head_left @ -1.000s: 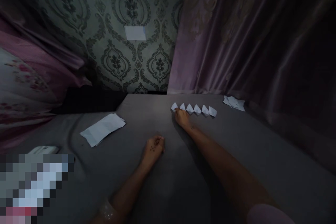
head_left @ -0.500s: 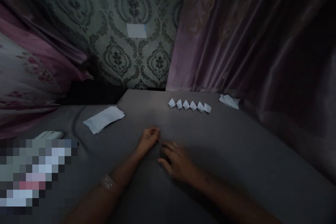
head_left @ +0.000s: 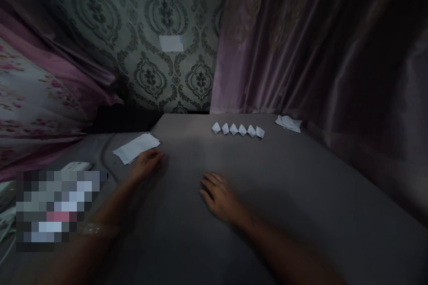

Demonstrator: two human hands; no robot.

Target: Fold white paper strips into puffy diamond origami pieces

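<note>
I have two hands in view, both over the grey sheet [head_left: 284, 178]. My left hand [head_left: 146, 163] is at the near right edge of the stack [head_left: 135, 148], fingers drawn in narrow and pointing towards the right; it is dim and slightly smeared there, so I can't tell whether they pinch anything or touch the paper. My right hand [head_left: 219, 196] is palm down with nothing showing in it, fingers moderately wide and the thumb apart from them, well to the right of the left hand.

Beyond the right hand I count six folded papers [head_left: 233, 129], small and white with pointed corners, set side by side in one row near the far edge of the sheet. They are too small for me to make out whether any has a hollow inside.

There is one stack of flat white paper on the left, its sheets slightly out of line, and one loose pile [head_left: 288, 123] of white paper at the far right; I can't count the sheets in either. One white card [head_left: 171, 43] shows on the patterned wall [head_left: 167, 9]. One clear band [head_left: 92, 229] is around my left forearm. At the left, one white object [head_left: 78, 166] lies just behind a pixelated patch [head_left: 60, 209].
</note>
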